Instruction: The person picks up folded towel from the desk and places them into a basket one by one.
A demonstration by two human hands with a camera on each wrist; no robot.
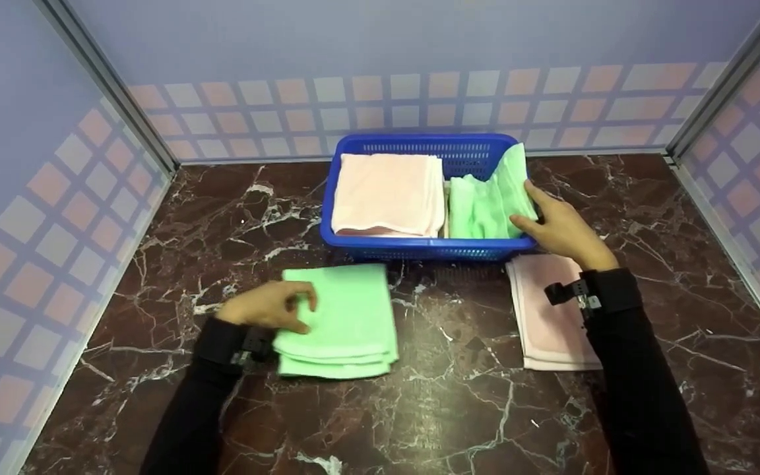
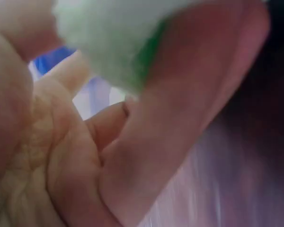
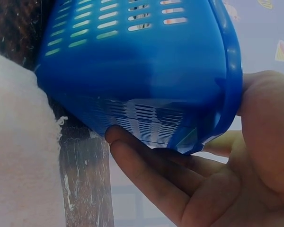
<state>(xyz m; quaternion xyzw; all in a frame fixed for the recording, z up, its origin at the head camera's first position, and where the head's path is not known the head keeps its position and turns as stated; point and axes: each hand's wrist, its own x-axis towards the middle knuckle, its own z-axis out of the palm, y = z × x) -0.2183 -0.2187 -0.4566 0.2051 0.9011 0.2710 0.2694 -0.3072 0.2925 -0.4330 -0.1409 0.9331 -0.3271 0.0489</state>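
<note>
At the left, my left hand (image 1: 268,305) grips the left side of a folded green towel (image 1: 347,313), its thumb and a finger curled over it. Pale green cloth (image 2: 109,42) shows among the fingers in the left wrist view, blurred. My right hand (image 1: 568,231) is at the right end of a blue basket (image 1: 419,242), pinching the edge of a rumpled green towel (image 1: 495,204) that stands partly above the rim. Other fingers (image 3: 151,175) of that hand extend along the basket's outside; its thumb tip is hidden in the right wrist view.
Folded pale pink towels (image 1: 386,191) fill the basket's left part. Another folded pink towel (image 1: 548,316) lies on the dark marbled table (image 1: 452,396), partly under the right forearm. Tile-patterned panels (image 1: 419,99) enclose the back and both sides.
</note>
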